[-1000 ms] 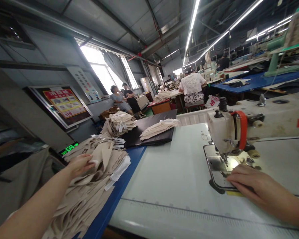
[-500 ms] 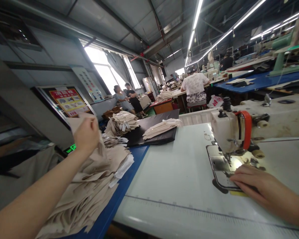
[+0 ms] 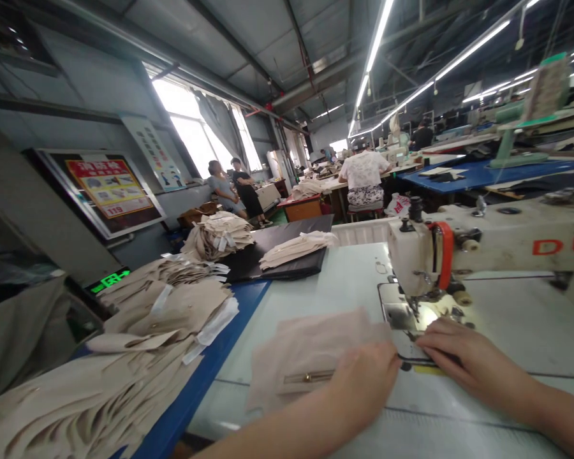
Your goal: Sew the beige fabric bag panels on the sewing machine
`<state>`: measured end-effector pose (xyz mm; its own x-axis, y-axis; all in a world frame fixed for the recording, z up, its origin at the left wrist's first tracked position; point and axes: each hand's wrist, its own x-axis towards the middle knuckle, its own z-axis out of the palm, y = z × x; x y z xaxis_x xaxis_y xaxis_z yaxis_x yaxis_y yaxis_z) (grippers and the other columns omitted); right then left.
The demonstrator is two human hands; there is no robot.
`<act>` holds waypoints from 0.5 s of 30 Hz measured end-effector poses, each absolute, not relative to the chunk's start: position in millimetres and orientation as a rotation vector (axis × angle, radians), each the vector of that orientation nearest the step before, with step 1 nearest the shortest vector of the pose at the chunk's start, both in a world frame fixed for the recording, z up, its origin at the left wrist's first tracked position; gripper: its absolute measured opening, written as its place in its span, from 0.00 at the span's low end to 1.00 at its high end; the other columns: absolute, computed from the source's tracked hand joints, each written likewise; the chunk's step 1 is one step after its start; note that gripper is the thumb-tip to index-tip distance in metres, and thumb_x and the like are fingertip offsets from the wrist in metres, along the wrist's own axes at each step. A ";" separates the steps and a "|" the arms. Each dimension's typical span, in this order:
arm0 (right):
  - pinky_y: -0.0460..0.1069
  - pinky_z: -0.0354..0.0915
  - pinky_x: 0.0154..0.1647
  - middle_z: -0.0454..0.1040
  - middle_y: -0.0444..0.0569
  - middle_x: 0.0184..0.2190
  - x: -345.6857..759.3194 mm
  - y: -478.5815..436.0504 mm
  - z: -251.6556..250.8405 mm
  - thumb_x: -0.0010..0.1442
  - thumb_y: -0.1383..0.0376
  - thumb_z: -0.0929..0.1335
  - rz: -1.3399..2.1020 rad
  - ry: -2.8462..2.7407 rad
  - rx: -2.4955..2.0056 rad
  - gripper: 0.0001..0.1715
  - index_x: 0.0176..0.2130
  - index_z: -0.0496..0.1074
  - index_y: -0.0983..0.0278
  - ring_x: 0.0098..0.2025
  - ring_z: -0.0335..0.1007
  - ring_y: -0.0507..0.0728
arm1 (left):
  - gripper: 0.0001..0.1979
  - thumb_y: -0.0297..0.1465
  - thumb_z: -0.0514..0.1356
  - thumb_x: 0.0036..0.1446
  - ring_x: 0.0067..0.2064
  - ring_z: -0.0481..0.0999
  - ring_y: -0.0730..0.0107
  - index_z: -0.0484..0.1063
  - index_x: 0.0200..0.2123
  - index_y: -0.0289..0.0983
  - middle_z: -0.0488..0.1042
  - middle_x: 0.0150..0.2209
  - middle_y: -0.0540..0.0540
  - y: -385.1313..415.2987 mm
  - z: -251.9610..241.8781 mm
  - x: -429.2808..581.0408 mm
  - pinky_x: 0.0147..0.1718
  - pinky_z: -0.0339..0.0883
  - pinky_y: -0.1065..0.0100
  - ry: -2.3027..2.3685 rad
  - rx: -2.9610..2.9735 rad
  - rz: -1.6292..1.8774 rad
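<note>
My left hand (image 3: 370,376) is closed on the right edge of a beige fabric piece (image 3: 310,344), slightly blurred by motion, over the pale machine table (image 3: 249,382). A narrow slit with a small gold-coloured metal part shows on this piece. Beside the needle of the sewing machine (image 3: 411,255), my right hand (image 3: 463,350) rests with its fingers pressed together at the metal needle plate (image 3: 395,309). What those fingertips hold, if anything, is hidden. A lamp lights the plate under the presser foot.
Beige fabric pieces (image 3: 100,389) lie heaped on a blue surface (image 3: 220,357) at the left. Behind, a black board (image 3: 291,233) carries a smaller beige stack (image 3: 296,248). Another bundle (image 3: 220,234) sits beside it. Several people are farther back; one (image 3: 363,172) sits at a table.
My left hand has come from above the heap at the left to the machine table, bringing the beige fabric piece. The right hand stays by the needle. The view has turned slightly.
</note>
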<state>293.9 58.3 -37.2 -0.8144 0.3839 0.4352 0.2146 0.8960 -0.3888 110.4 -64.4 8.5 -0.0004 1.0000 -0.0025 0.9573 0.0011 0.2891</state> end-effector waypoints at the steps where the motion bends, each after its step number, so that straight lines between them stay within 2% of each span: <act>1: 0.51 0.67 0.39 0.75 0.50 0.33 293.3 57.6 -35.4 0.69 0.66 0.60 0.443 -2.553 -0.435 0.16 0.39 0.76 0.61 0.38 0.72 0.57 | 0.11 0.32 0.53 0.67 0.36 0.81 0.62 0.76 0.39 0.39 0.81 0.34 0.46 -67.1 9.1 112.3 0.37 0.72 0.66 2.034 2.049 0.361; 5: 0.51 0.64 0.40 0.75 0.51 0.33 291.3 56.8 -29.6 0.69 0.67 0.61 0.406 -2.537 -0.451 0.16 0.37 0.76 0.63 0.38 0.70 0.58 | 0.15 0.33 0.50 0.67 0.44 0.80 0.63 0.75 0.46 0.39 0.81 0.43 0.43 -77.1 12.1 87.9 0.47 0.73 0.64 1.896 2.096 0.706; 7: 0.50 0.64 0.39 0.74 0.51 0.32 290.7 56.9 -27.1 0.67 0.68 0.61 0.378 -2.540 -0.446 0.15 0.36 0.76 0.64 0.37 0.69 0.57 | 0.18 0.35 0.49 0.67 0.54 0.76 0.60 0.73 0.53 0.38 0.77 0.53 0.40 -77.7 7.6 67.6 0.56 0.68 0.61 1.930 2.187 0.756; 10: 0.50 0.64 0.40 0.74 0.51 0.32 289.8 53.7 -22.4 0.66 0.69 0.61 0.342 -2.529 -0.413 0.14 0.37 0.76 0.64 0.37 0.68 0.57 | 0.25 0.40 0.50 0.66 0.67 0.62 0.54 0.65 0.63 0.40 0.63 0.66 0.40 -74.8 -2.8 49.4 0.64 0.57 0.50 1.985 2.255 0.446; 13: 0.51 0.64 0.41 0.74 0.53 0.34 288.0 45.8 -17.5 0.66 0.68 0.61 0.310 -2.541 -0.291 0.14 0.39 0.75 0.65 0.38 0.67 0.58 | 0.29 0.43 0.51 0.66 0.70 0.53 0.50 0.59 0.67 0.43 0.54 0.70 0.41 -69.8 -9.2 52.5 0.65 0.51 0.44 1.925 2.228 0.097; 15: 0.52 0.64 0.42 0.74 0.53 0.35 286.4 39.6 -15.3 0.65 0.68 0.62 0.301 -2.587 -0.204 0.13 0.40 0.75 0.65 0.38 0.66 0.58 | 0.29 0.43 0.51 0.66 0.71 0.51 0.50 0.57 0.68 0.43 0.51 0.71 0.40 -65.8 -9.1 61.3 0.65 0.49 0.43 1.913 2.222 0.058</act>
<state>286.4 39.6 -15.3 -0.8518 0.2022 0.4833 0.0857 0.9639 -0.2522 61.3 -65.8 -9.1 0.1576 0.9818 -0.1056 0.9736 -0.1367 0.1827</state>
